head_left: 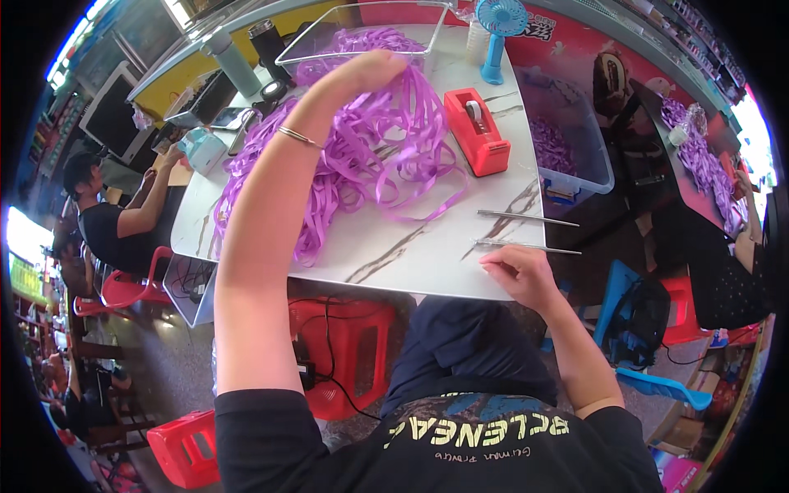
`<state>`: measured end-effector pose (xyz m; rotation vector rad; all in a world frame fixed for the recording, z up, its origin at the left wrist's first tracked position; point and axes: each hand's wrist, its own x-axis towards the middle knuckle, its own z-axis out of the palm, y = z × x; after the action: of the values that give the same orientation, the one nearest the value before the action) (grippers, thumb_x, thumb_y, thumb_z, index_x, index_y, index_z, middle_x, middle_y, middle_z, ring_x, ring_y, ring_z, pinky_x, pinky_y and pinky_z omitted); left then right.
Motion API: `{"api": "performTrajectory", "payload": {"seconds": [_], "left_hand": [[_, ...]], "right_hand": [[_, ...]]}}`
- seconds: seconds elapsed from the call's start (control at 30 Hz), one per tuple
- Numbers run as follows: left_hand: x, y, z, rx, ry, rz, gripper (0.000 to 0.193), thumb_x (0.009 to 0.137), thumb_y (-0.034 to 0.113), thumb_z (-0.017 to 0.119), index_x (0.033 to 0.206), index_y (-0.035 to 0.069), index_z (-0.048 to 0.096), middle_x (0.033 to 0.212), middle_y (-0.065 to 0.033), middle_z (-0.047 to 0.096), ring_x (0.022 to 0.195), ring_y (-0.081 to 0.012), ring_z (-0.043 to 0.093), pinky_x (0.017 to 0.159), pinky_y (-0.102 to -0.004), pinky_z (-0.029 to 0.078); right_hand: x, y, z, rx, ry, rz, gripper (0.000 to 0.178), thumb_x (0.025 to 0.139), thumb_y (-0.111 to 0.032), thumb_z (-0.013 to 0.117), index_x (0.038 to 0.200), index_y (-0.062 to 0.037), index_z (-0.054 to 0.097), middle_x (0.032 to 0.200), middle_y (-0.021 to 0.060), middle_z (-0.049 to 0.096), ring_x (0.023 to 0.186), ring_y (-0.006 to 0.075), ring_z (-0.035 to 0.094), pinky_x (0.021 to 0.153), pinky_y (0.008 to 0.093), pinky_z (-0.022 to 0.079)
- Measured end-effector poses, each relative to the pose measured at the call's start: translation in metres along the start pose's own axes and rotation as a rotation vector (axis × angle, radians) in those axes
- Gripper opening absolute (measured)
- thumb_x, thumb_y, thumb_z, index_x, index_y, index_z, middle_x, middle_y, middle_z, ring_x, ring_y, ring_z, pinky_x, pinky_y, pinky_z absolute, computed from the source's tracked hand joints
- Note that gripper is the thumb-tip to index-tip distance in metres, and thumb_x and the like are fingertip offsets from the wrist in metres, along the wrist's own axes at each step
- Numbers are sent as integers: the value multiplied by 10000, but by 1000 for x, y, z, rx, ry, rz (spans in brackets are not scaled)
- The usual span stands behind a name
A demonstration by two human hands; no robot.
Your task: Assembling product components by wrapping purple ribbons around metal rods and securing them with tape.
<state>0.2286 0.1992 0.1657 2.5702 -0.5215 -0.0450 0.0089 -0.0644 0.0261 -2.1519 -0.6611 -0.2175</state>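
My left hand [382, 71] reaches to the far side of the table and is closed round a bunch of purple ribbons. Strands drape from it to the right, down into a big loose heap of purple ribbon [329, 177] on the tabletop. My left forearm crosses over that heap and hides part of it. At the near right edge of the table rests my right hand [526, 275], its fingers curled in with nothing seen in them. Just beyond it lie two slim metal tools, a nearer one [542, 247] and a farther one [530, 218].
A red tape dispenser [478, 135] and a blue handheld fan [493, 41] stand on the white marbled table [386, 275]. At the back are a wire-frame basket [362, 6], a black bottle [269, 49] and a green one [230, 62]. A clear bin [588, 156] adjoins the right side. Others sit left and right.
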Motion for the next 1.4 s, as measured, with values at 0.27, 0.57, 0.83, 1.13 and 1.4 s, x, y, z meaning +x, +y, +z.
{"api": "performTrajectory", "payload": {"seconds": [0.27,0.57,0.83,1.13,1.4], "left_hand": [[-32,45,-33,-586,69,-90,242,869,248,419,855,113,619,797,-3,584,688,-84,512,640,-273,405],[-63,82,-67,-1026,162,194,335,890,184,344,788,4,607,768,-128,630,685,-202,603,636,-328,499],[-49,92,-137,-1037,133,562,335,908,147,288,839,1,582,788,-133,616,737,-237,604,722,-359,509],[-53,32,-37,-647,213,58,251,879,277,450,877,83,609,814,-12,580,736,-106,534,688,-295,426],[-108,-12,67,461,407,284,377,786,223,615,1082,1,541,934,-111,601,889,-218,574,793,-301,448]], "right_hand": [[1,-2,-1,20,-11,12,77,736,-55,647,813,-53,642,694,78,602,567,194,562,517,274,433],[2,-3,-2,34,-26,-20,67,744,-65,649,809,-51,642,710,75,610,577,193,569,522,272,438],[1,-1,-2,60,-48,-16,62,745,-69,653,804,-56,640,724,76,614,595,205,582,537,272,454],[-1,1,-3,57,-11,-69,59,745,-72,652,800,-63,633,713,70,610,601,215,585,537,283,454],[0,0,-7,18,-47,-87,47,762,-102,639,793,-69,624,706,70,608,638,235,602,551,307,464]]}}
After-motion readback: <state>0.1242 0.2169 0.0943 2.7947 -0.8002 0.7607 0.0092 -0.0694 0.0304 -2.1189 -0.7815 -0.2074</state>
